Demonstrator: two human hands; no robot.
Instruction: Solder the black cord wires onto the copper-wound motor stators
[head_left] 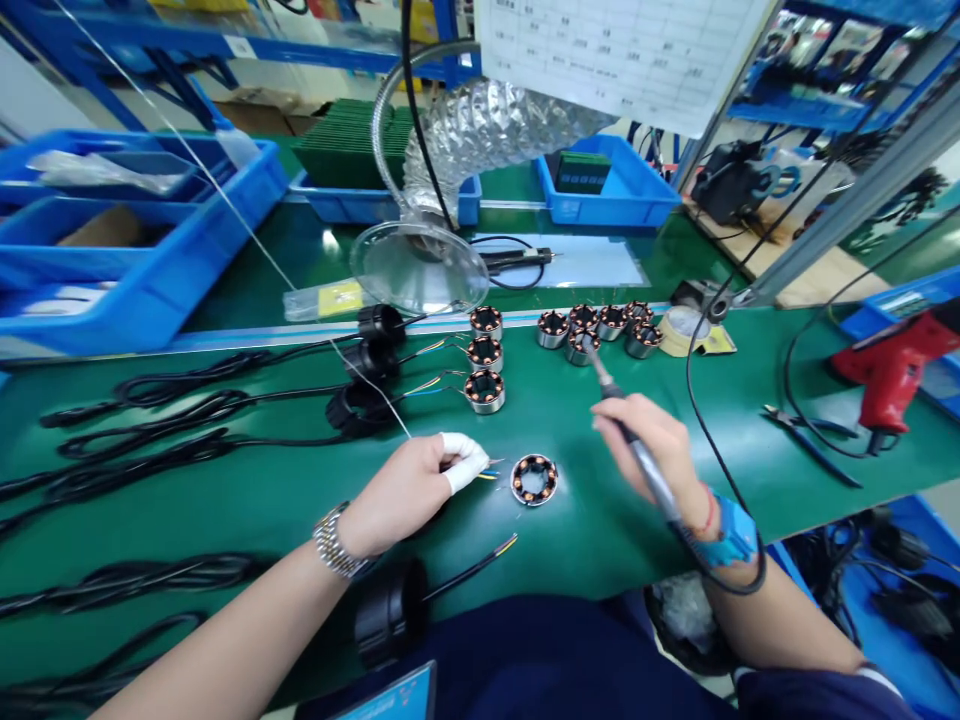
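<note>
My left hand (420, 482), with white finger cots, pinches a cable end whose thin coloured wires (489, 473) stick out toward a ring-shaped copper coil (534, 480) lying on the green table. In my right hand (652, 445) is a soldering iron (651, 478), held like a pen, its tip pointing up and left near a group of several coils (583, 346). Three more coils (484, 390) stand in a column left of that group, with wires running to black round housings (360, 408). Another black housing (390, 612) with a stripped cable lies by the table's front edge.
Black cables (150, 455) cover the left side. Blue bins (142, 260) stand at the back left. A foil duct with a clear funnel (420, 268) hangs over the middle. Pliers (814, 445), a tape roll (684, 328) and a red heat gun (896, 370) lie right.
</note>
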